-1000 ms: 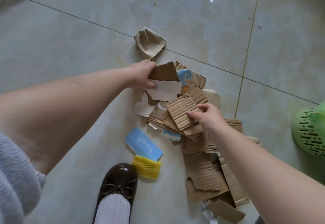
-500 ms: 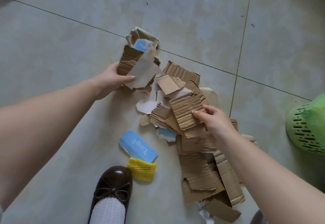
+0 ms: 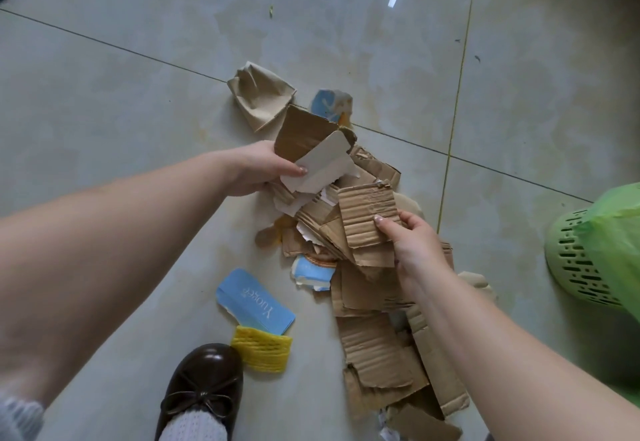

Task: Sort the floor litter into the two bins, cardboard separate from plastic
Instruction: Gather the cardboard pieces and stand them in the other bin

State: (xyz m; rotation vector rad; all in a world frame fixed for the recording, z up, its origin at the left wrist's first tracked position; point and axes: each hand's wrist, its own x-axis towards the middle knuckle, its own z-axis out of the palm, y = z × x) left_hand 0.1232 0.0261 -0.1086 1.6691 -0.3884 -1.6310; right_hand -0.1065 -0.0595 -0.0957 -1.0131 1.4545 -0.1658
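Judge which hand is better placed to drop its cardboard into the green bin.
Right. The right hand holds a corrugated piece on the side nearest the green bin. The left hand grips scraps farther away, across the pile.

We see the cardboard pile point(image 3: 363, 267) spread over the floor point(image 3: 104, 94), with a crumpled piece point(image 3: 259, 97) behind it. Left of the pile lies a card point(image 3: 254, 302), a mesh pad point(image 3: 261, 350) before it, touching a shoe point(image 3: 204, 381). The bin point(image 3: 575, 260) stands well right.
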